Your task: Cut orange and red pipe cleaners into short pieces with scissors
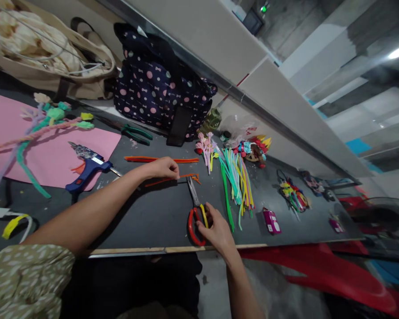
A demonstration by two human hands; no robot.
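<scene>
Red-handled steel scissors [196,208] in right hand [217,230]; left hand [162,168] pinches fuzzy orange pipe cleaner [168,179].

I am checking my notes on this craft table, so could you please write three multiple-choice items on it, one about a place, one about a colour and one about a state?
1. Where does the glue gun lie?
A. on the edge of the pink sheet
B. inside the dotted bag
C. on the floor

2. What colour is the pipe cleaner pinched by the left hand?
A. blue
B. orange
C. white

3. What is the right hand doing?
A. resting flat on the table
B. holding the pliers
C. gripping the scissors

Answers: 1 A, its blue body overlaps the sheet's edge; 2 B, the strand at the fingertips is orange; 3 C, fingers sit at the red and yellow handles.
</scene>
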